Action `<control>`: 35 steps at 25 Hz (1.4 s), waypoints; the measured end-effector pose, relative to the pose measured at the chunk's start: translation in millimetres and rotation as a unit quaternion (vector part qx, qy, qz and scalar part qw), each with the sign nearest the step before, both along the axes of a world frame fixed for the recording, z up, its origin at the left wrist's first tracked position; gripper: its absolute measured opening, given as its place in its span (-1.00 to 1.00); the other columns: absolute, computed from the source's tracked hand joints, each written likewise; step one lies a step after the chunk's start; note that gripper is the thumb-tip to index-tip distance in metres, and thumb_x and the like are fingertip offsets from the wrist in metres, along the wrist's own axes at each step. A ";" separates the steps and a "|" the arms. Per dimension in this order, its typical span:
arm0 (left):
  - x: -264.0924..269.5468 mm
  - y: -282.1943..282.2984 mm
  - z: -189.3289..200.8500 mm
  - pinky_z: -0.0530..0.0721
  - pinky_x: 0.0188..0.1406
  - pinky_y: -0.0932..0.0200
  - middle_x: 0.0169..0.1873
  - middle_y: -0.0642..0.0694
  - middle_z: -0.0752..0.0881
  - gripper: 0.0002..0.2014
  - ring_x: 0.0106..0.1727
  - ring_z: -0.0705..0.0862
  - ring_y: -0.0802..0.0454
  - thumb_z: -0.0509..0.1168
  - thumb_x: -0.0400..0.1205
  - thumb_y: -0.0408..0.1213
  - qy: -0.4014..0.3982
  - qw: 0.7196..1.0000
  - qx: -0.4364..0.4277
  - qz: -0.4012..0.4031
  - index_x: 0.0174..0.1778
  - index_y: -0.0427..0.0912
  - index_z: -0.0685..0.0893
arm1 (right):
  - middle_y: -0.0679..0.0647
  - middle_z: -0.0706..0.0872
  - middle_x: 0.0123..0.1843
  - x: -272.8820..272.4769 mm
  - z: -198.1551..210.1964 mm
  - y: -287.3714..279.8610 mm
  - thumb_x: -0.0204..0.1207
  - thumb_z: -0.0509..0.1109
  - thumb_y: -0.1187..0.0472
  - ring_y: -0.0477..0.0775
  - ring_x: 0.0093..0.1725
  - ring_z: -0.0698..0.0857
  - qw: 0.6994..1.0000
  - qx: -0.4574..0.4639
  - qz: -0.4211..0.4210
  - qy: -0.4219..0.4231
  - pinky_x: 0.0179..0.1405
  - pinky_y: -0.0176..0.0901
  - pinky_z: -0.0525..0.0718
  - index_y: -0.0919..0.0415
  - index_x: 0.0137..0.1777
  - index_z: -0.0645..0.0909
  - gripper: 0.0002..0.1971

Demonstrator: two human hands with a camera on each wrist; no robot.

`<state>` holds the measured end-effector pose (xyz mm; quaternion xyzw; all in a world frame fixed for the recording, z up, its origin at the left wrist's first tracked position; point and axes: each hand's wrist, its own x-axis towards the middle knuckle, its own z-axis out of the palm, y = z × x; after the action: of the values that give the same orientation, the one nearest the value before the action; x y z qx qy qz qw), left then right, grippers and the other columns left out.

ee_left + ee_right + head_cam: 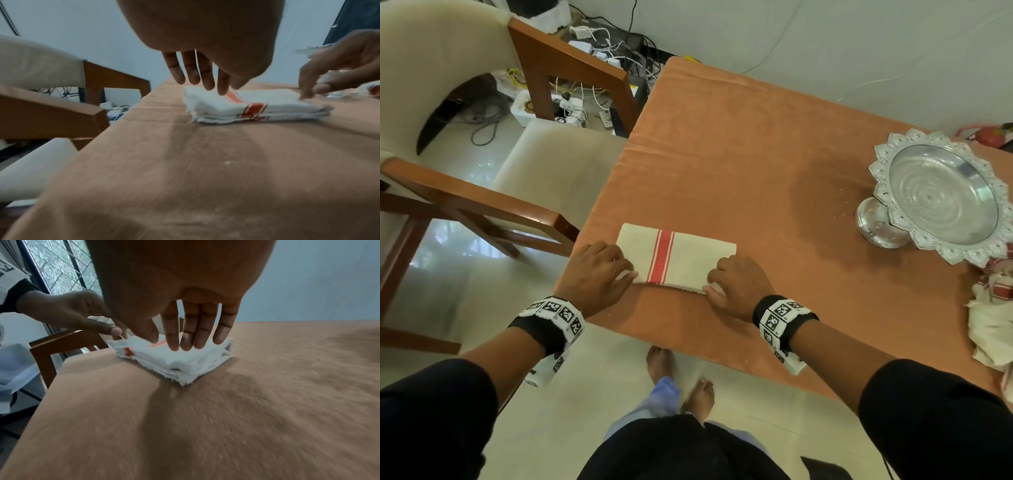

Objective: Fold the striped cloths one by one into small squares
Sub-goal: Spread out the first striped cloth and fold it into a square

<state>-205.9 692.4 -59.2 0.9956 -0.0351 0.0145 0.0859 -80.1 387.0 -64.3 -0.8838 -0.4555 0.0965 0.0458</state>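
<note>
item: cream folded cloth with red stripe, lying flat on orange-covered table, near edge at 6 o'clock. left hand fingers straight, pressing its 9 o'clock end; right hand fingers straight, pressing its 3 o'clock end. ornate silver pedestal bowl at 3 o'clock.

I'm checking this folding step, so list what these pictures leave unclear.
- Head view: the left hand and right hand cover the near corners of the striped cloth, hiding each grip.
- Head view: the cloth pile is cut off by the right edge; its count is unknown.
- Wrist views: motion blur smears the cloth's layers, so they cannot be counted.
</note>
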 end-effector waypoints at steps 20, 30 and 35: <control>37.2 -9.4 -53.5 -0.10 0.81 -0.28 0.83 -0.25 -0.07 -0.12 0.84 -0.14 -0.15 -0.32 0.75 0.35 0.139 0.988 0.067 -0.003 0.83 -0.26 -0.08 | 0.14 -0.30 0.82 28.8 -50.2 -12.2 0.72 -0.14 -0.37 0.14 0.80 -0.26 0.993 -0.094 -0.048 0.055 0.77 0.14 -0.15 0.18 0.80 -0.27 -0.14; 141.4 -88.7 -11.8 0.44 0.46 -0.22 0.40 -0.01 0.71 -0.61 0.47 0.57 -0.15 0.23 0.76 -0.04 0.110 0.988 -0.001 -0.109 0.51 0.02 0.62 | 0.09 0.66 -0.01 84.9 -22.5 0.1 0.51 0.43 0.08 0.17 -0.01 0.64 0.945 0.035 -0.262 0.191 -0.09 0.00 0.61 0.05 -0.05 0.58 -0.89; 152.8 -121.9 -3.6 0.50 0.11 -0.13 0.11 -0.07 0.68 -0.68 0.15 0.64 -0.21 0.39 0.59 -0.03 0.095 0.989 -0.006 -0.110 0.21 -0.05 0.63 | -0.09 0.72 -0.22 91.3 -19.7 1.1 0.38 0.53 0.24 0.02 -0.19 0.72 0.899 0.079 -0.337 0.268 -0.18 -0.10 0.69 0.06 -0.18 0.64 -0.88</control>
<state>-53.1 570.5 -62.8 0.9820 -0.1356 -0.0898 0.0960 11.2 388.0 -84.0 -0.9187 -0.1072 0.2720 0.2655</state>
